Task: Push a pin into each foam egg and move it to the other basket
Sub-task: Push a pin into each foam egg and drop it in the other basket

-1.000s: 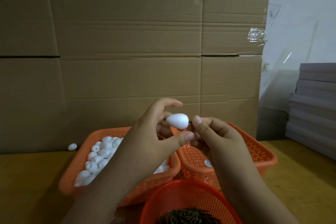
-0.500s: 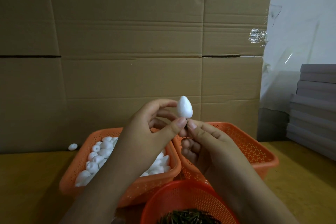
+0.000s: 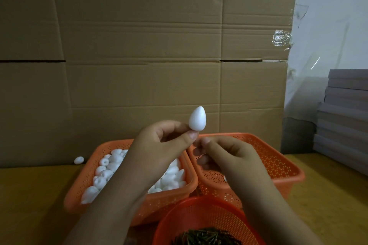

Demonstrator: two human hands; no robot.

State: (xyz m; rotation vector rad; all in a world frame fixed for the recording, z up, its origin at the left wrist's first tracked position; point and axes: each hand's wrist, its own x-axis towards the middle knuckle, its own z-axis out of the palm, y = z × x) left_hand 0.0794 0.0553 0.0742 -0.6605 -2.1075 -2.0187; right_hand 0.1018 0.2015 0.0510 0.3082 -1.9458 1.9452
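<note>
Left hand (image 3: 159, 145) pinching foam egg (image 3: 197, 118) upright, pointed end up, above two orange baskets. Right hand (image 3: 225, 155) just beside, fingers curled below the egg. Left basket (image 3: 83, 183) full of eggs; round basket (image 3: 199, 217) of pins nearest.

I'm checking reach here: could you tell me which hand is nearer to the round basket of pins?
Right. The right hand hovers just above and behind the round pin basket; the left hand is further left, holding the foam egg.

Bkgd: flattened cardboard sheet (image 3: 139, 45) upright behind yellowish table (image 3: 29, 195) — white wall (image 3: 334, 6) rt, grey board stack (image 3: 346, 113) — dim light.
</note>
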